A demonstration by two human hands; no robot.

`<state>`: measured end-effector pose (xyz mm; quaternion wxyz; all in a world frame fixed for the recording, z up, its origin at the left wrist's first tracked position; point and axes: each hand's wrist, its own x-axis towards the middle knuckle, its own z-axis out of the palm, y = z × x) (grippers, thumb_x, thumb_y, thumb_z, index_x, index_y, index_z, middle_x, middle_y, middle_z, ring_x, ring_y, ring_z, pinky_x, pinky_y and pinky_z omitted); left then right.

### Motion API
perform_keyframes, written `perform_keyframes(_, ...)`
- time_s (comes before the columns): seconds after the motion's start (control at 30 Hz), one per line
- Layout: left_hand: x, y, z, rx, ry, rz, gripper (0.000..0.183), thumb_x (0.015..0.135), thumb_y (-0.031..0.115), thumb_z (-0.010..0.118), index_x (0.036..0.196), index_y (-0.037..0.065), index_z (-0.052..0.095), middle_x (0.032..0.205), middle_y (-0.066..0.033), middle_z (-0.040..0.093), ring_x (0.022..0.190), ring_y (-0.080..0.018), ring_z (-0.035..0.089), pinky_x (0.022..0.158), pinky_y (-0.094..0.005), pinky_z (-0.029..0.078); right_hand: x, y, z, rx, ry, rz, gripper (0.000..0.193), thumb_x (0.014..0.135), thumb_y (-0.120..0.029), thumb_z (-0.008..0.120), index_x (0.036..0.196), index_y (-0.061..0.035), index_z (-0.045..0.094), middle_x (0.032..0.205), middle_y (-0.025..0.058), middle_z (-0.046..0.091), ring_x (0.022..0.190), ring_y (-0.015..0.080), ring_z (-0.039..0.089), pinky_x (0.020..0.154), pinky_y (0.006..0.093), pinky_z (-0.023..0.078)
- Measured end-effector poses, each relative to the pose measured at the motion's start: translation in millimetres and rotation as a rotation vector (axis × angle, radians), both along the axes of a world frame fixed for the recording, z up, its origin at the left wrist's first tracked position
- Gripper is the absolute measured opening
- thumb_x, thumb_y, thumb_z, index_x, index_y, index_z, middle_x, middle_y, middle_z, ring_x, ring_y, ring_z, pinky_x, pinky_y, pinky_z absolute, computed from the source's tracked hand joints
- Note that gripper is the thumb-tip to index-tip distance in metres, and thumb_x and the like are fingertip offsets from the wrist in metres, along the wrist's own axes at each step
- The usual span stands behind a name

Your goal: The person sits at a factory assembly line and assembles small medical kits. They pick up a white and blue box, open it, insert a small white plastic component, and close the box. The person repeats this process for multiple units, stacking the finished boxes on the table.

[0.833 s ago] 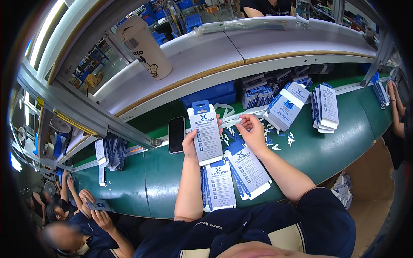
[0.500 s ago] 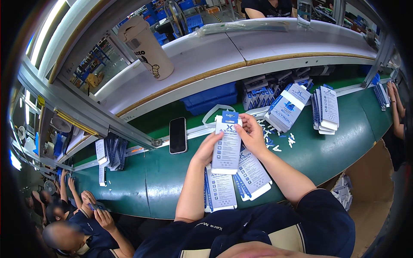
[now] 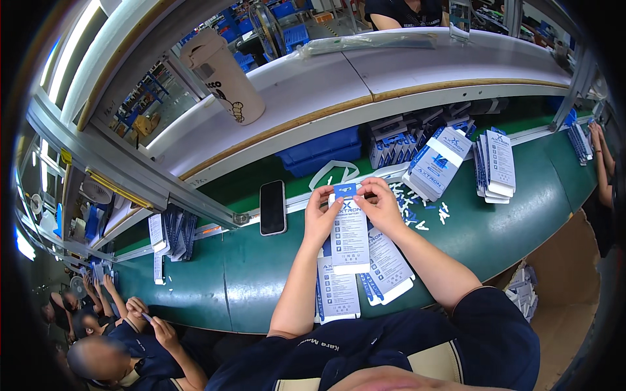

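Note:
A flat white and blue carton (image 3: 350,242) with a hang-hole tab is between my hands, above the green bench. My left hand (image 3: 319,214) pinches its upper left corner, thumb on the front. My right hand (image 3: 381,207) grips the upper right corner, thumb close to the blue tab. Both sets of fingertips behind the carton are partly hidden. Beneath it lie two small piles of similar flat cartons, a left pile (image 3: 340,296) and a right pile (image 3: 391,268). Small white plastic pieces (image 3: 409,205) lie scattered beyond my right hand.
A black-screened phone (image 3: 272,207) lies to the left. A banded carton bundle (image 3: 435,166) and another carton stack (image 3: 499,163) stand at the right. Behind are a white strap loop (image 3: 334,172), a blue bin (image 3: 319,155) and a shelf with a tumbler (image 3: 228,85). Co-workers sit at the left.
My left hand has slid from the carton's left side up to its top corner. Both thumbs are now close together by the tab, and the carton sits slightly lower and further right.

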<state>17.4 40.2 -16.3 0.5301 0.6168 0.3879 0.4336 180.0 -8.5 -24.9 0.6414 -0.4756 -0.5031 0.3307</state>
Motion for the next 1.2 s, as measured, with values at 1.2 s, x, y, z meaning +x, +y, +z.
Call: perform_keyframes(1.2, 0.9, -3.3, -1.3, 0.088, 0.044, -0.061, 0.027, 0.081, -0.005, 0.063, 0.107, -0.003, 0.057, 0.094, -0.0046, 0.057, 0.087, -0.0094, 0.054, 0.077, -0.0213, 0.044, 5.0, -4.1, 6.9, -0.09, -0.159, 0.105, 0.026, 0.077, -0.011, 0.068, 0.102, -0.0065, 0.067, 0.083, 0.004, 0.06, 0.086, 0.0173, 0.055, 0.079, 0.03, 0.044)
